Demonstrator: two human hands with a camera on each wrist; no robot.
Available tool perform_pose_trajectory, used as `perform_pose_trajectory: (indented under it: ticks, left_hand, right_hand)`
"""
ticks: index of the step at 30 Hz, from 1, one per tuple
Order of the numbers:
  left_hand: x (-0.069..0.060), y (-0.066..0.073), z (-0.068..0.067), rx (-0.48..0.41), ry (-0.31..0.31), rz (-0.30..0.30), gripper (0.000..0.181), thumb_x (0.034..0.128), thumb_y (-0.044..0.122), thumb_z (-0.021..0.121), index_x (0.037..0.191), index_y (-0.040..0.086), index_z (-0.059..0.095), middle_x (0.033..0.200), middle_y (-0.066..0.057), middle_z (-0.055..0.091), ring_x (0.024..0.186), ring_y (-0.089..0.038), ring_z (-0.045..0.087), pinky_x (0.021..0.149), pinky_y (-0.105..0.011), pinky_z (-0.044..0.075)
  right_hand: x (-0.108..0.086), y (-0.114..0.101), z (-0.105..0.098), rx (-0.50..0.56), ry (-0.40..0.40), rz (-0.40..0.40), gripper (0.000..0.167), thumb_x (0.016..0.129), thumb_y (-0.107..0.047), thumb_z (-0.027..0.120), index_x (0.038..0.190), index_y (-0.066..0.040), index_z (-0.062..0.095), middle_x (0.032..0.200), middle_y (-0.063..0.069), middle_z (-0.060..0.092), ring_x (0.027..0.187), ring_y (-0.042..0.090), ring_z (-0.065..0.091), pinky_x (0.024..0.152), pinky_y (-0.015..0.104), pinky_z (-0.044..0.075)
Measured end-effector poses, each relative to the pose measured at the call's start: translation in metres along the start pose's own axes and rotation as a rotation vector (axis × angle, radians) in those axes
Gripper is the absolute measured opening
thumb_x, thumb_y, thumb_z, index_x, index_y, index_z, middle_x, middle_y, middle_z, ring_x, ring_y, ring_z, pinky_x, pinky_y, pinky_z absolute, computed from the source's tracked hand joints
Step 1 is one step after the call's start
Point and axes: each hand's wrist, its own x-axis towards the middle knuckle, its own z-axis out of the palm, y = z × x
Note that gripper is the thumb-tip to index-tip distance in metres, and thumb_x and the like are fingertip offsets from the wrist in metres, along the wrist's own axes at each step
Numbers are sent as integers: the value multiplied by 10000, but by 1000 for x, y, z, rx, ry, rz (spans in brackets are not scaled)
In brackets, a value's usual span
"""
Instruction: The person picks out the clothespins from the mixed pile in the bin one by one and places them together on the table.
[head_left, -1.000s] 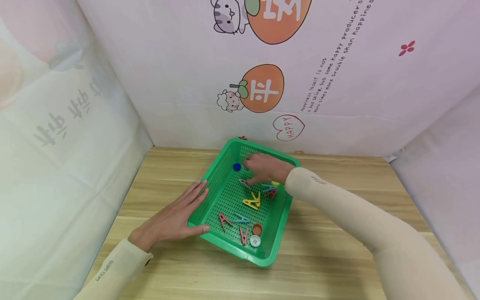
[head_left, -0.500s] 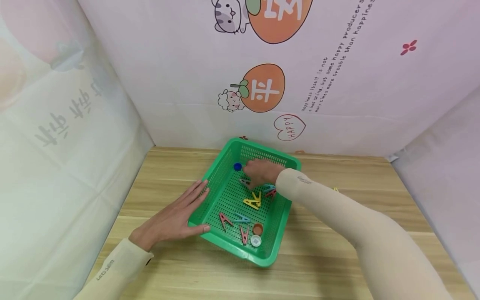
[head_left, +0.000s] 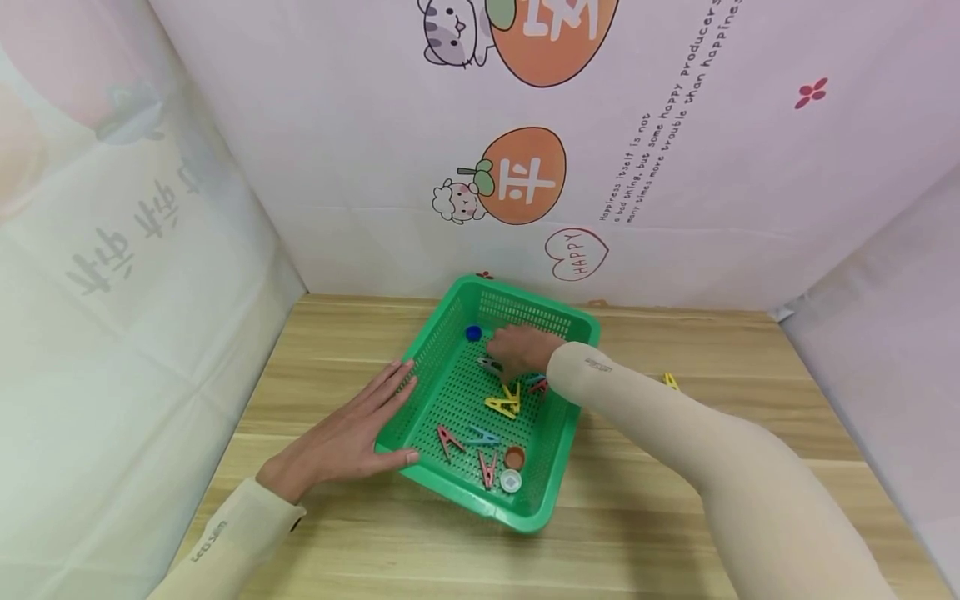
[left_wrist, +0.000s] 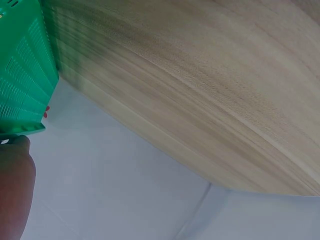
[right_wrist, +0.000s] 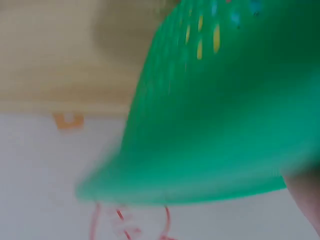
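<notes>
A green plastic basket [head_left: 465, 498] stands on the wooden table. My left hand [head_left: 358, 433] rests on its left rim, fingers straight and thumb spread along the near corner. Inside the basket, my right hand [head_left: 521, 350] reaches down beside a grey clothespin [head_left: 489, 364]; its fingertips are hidden, so a hold cannot be made out. Nearby lie a blue bottle cap [head_left: 473, 333], yellow clothespins [head_left: 502, 405] and a red clothespin [head_left: 539, 386] partly behind the wrist. Only a blurred edge of the right hand [right_wrist: 306, 197] shows in the right wrist view.
Towards the basket's near end lie red clothespins [head_left: 450, 440], a light blue clothespin [head_left: 483, 436], a brown cap [head_left: 514, 457] and a white cap [head_left: 511, 481]. Another yellow clothespin [head_left: 670, 381] is on the table at right. A printed cloth wall [head_left: 675, 267] rises behind.
My right hand has shifted slightly within the basket and its forearm has swung left and nearer, exposing the yellow clothespin on the table. The left hand and basket stay put.
</notes>
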Motion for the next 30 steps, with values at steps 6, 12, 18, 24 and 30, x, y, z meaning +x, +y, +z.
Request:
perform_pose_trajectory:
  ticks: [6, 12, 18, 24, 30]
  left_hand:
    - [-1, 1, -2, -6, -3, -4, 1057, 999, 668, 658, 1736, 47, 225, 1857, -92, 64, 1720, -347, 63, 1300, -575, 365]
    - [0, 1, 0, 4, -2, -1, 1055, 1005, 680, 644, 1737, 46, 226, 1858, -92, 61, 1720, -344, 67, 1296, -574, 374]
    - [0, 1, -1, 4, -8, -8, 1056, 1004, 682, 644, 1742, 60, 214, 1860, -78, 50, 1723, -329, 55, 1297, -567, 374]
    - [1, 2, -1, -2, -9, -11, 1060, 999, 672, 656, 1738, 48, 222, 1859, -82, 54, 1721, -341, 57, 1296, -576, 374]
    - [0, 1, 0, -4, -6, -15, 1059, 998, 668, 657, 1737, 46, 222, 1859, -84, 58, 1716, -364, 74, 1297, -581, 369]
  right_hand:
    - [-2, 5, 2, 63, 52, -30, 258, 977, -360, 844, 979, -134, 720, 891, 2, 714, 759, 135, 665, 734, 343, 598]
    - [-12, 6, -8, 131, 107, -49, 218, 999, -320, 810, 973, -131, 705, 879, -10, 693, 722, 107, 635, 709, 324, 586]
    - [-24, 16, -15, 239, 202, -88, 207, 1001, -265, 780, 1065, -70, 749, 908, -2, 696, 686, 71, 538, 688, 290, 536]
    - [-42, 34, -13, 369, 350, -100, 211, 995, -247, 778, 1086, -59, 753, 928, 27, 709, 759, 135, 575, 746, 339, 553]
    - [-62, 50, -6, 453, 527, -112, 240, 962, -249, 815, 1073, -44, 759, 986, 68, 759, 862, 193, 683, 792, 392, 608]
